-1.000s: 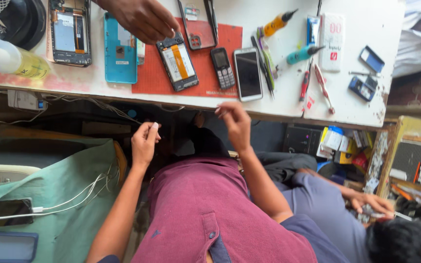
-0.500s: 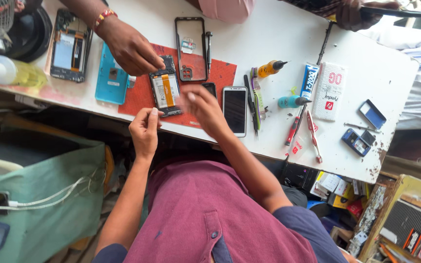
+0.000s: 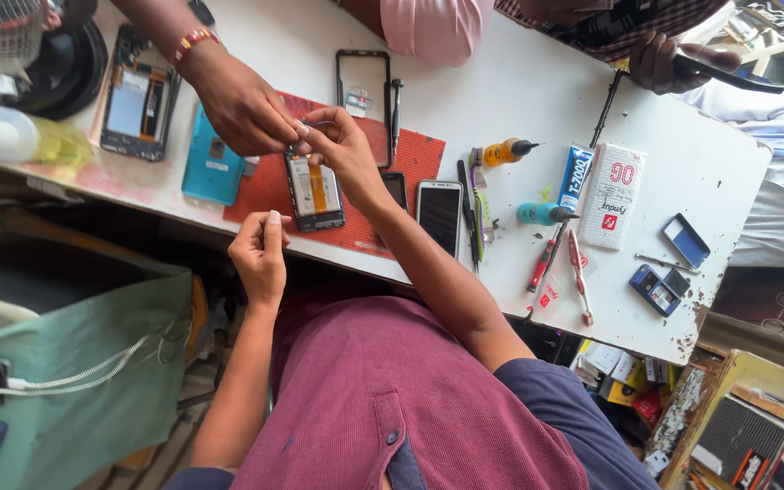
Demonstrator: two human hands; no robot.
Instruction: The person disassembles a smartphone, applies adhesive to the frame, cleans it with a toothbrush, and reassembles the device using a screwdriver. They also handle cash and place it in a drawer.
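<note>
The opened phone [image 3: 314, 191], back cover off, lies flat on the red mat [image 3: 417, 156] at the near edge of the white worktop [image 3: 682, 163]; it looks light, stiff and fragile, best taken by its long side edges, clear of the exposed parts. Just above it, the right hand [image 3: 342, 150] pinches something too small to make out, fingertips meeting a co-worker's hand [image 3: 242, 107]. The left hand [image 3: 260, 254] hovers loosely curled below the worktop's edge, its grip seemingly empty.
</note>
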